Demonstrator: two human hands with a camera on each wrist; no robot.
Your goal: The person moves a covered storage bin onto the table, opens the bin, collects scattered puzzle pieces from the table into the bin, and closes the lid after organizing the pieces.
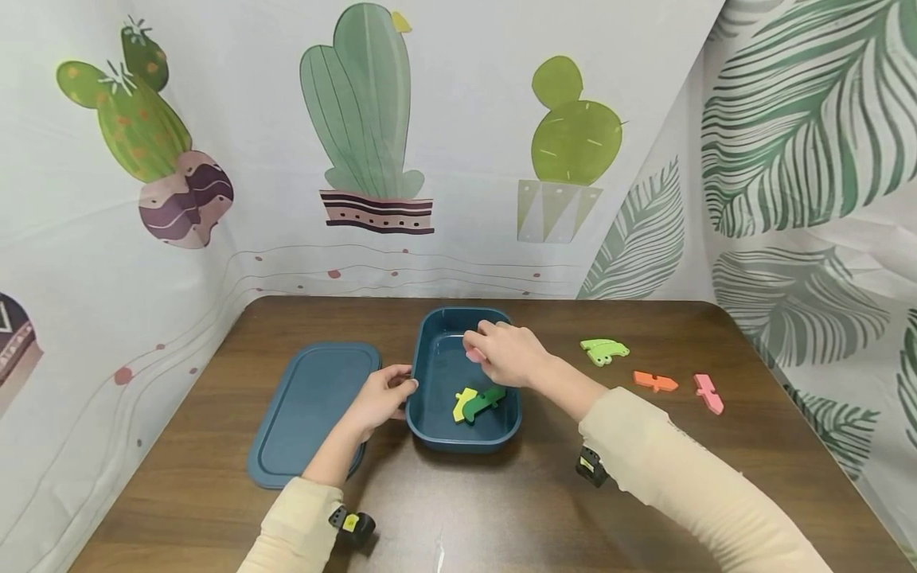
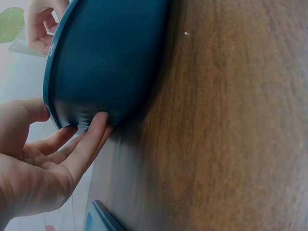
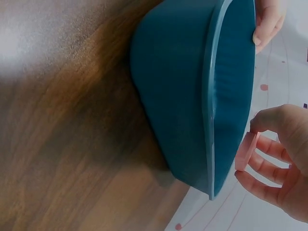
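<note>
A deep blue-green plastic box [image 1: 438, 374] stands uncovered on the table. My left hand [image 1: 383, 398] holds its left side, thumb at the rim and fingers against the outer wall, as the left wrist view [image 2: 53, 163] shows. Over the box's opening, my right hand [image 1: 507, 354] pinches a small pink piece [image 3: 246, 151] between thumb and fingertips. Part of that piece is hidden by the hand in the head view. On the box floor lie a yellow piece [image 1: 462, 404] and a dark green crocodile-like piece [image 1: 484, 403], touching or overlapping.
A flat blue-green lid [image 1: 311, 414] lies left of the box. To the right are a light green crocodile-shaped piece [image 1: 604, 350], an orange arrow-like piece [image 1: 655, 381] and a pink arrow-like piece [image 1: 709, 394]. A cactus-printed cloth [image 1: 473, 263] hangs behind the wooden table [image 1: 544, 509].
</note>
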